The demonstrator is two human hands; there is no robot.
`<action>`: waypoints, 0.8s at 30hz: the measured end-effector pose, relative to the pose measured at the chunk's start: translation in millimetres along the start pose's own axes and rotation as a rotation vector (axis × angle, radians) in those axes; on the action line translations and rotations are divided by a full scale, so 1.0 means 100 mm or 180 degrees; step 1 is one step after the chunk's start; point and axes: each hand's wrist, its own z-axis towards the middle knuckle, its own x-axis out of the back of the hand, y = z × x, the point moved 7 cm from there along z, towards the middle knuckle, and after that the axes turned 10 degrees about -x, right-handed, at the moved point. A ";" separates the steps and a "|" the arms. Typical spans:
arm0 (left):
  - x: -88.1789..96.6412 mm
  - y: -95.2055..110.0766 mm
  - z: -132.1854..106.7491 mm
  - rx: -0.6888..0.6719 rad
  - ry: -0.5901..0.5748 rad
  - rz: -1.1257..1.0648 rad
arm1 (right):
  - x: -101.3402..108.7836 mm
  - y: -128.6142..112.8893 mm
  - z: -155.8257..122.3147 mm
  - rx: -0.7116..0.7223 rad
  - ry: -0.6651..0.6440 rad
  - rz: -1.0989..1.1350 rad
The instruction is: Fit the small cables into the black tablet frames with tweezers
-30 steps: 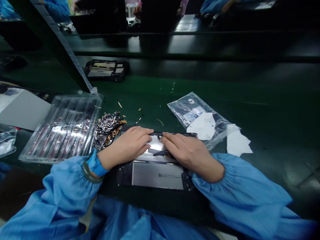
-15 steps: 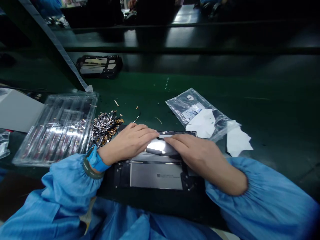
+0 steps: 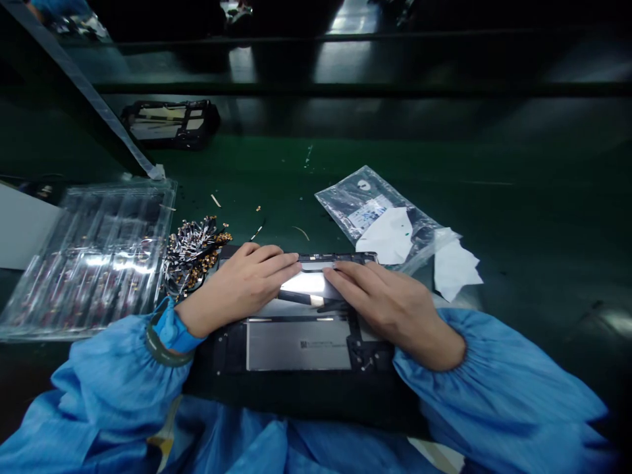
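Observation:
An opened flat device (image 3: 296, 342) with a silver battery panel lies at the near edge of the green bench. My left hand (image 3: 237, 286) lies flat on its upper left part, fingers stretched toward the middle. My right hand (image 3: 380, 299) lies flat on its upper right part, fingertips near the top edge. The fingertips of both hands nearly meet over a shiny silver area (image 3: 309, 283). A thin dark strip (image 3: 301, 299) runs between my two thumbs; whether a thumb pinches it is unclear.
A pile of small gold-tipped cables (image 3: 192, 250) sits left of the device, beside a clear plastic tray (image 3: 89, 257). A clear bag (image 3: 370, 210) and white paper scraps (image 3: 454, 266) lie to the right. Another opened device (image 3: 170, 123) rests further back.
The view has shifted, so everything sits a little lower and more to the left. My hands stay pressed on the device's top; the right fingertips have slid slightly right along the edge.

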 end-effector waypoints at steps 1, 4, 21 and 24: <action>0.00 0.00 0.00 -0.0004 0.0016 0.0010 | 0.00 0.00 0.00 -0.0010 -0.0010 0.0000; 0.00 0.00 -0.01 0.0002 0.0061 0.0010 | -0.01 0.00 0.01 -0.0037 -0.0002 -0.0001; 0.00 0.00 -0.02 0.0005 0.0116 -0.0061 | 0.01 0.00 0.04 0.0006 -0.0024 -0.0007; 0.01 -0.02 -0.02 0.0042 0.0115 -0.0145 | 0.02 0.01 0.01 0.0061 -0.0094 -0.0133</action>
